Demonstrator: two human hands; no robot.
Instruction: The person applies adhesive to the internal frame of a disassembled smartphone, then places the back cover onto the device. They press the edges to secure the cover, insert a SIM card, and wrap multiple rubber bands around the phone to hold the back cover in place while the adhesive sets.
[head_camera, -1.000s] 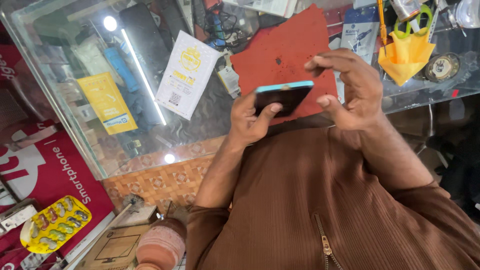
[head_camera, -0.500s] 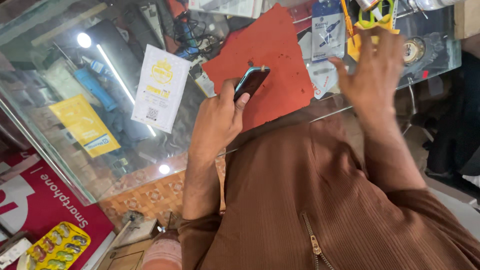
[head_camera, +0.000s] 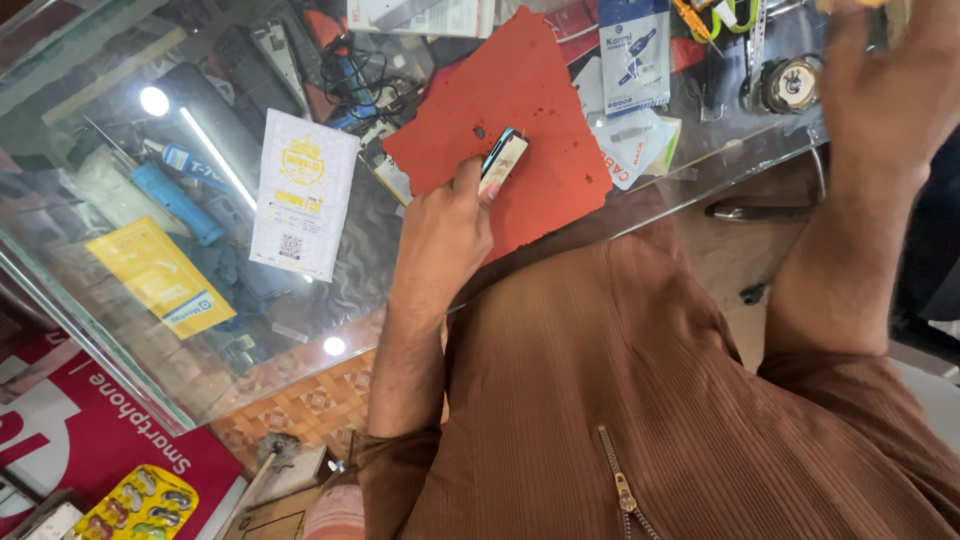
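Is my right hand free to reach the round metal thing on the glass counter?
Probably yes: the right hand is raised, seemingly empty, beside the round metal thing, with nothing between them.

A glass-topped display counter (head_camera: 640, 205) is carrying everything. A ragged red felt mat (head_camera: 520, 110) is lying near its front edge, a white printed paper card (head_camera: 300, 195) is resting beside it, and a blue-and-white packet (head_camera: 635, 55) is sitting farther back.

Ur counter (head_camera: 120, 330) is glossy glass w/ glare, the red mat (head_camera: 520, 90) looks matt & rough, phone (head_camera: 502, 158) edge is shiny, ur shirt (head_camera: 600, 400) ribbed cloth.
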